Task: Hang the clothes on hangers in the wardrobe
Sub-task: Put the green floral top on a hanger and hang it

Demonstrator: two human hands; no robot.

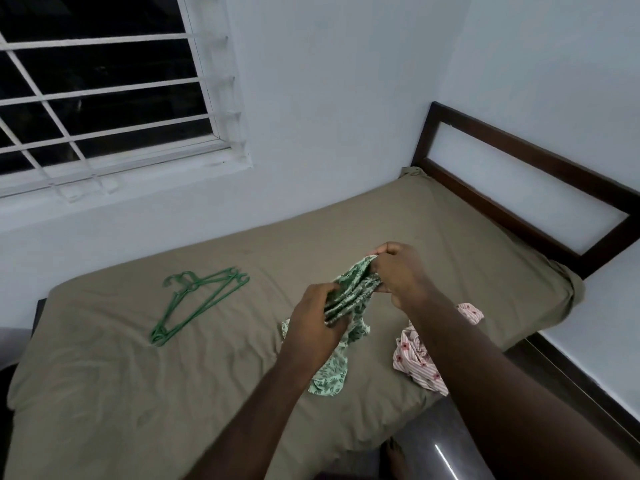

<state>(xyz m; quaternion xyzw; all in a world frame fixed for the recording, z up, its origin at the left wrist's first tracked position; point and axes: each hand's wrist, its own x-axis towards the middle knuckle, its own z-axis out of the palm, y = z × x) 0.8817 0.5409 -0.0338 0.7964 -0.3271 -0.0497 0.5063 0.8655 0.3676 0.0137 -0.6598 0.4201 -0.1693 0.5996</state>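
The left hand (317, 317) and right hand (401, 275) are raised over the bed (138, 375), just right of frame centre. Both grip one green leaf-print garment (351, 297), which is bunched between them. The left hand's fingers are curled round the lower folds. The right hand's fingers are closed on the upper edge, at 1 o'clock from the left hand. The garment's free end hangs toward 6 o'clock and touches the sheet. A stack of green hangers (190, 286) lies flat on the sheet at 9 o'clock from the hands, well apart from them. A pink striped garment (415, 360) lies crumpled at 5 o'clock from the hands, partly hidden by the right forearm. The dark headboard (426, 140) stands at 2 o'clock and a barred window (104, 98) at 10 o'clock.
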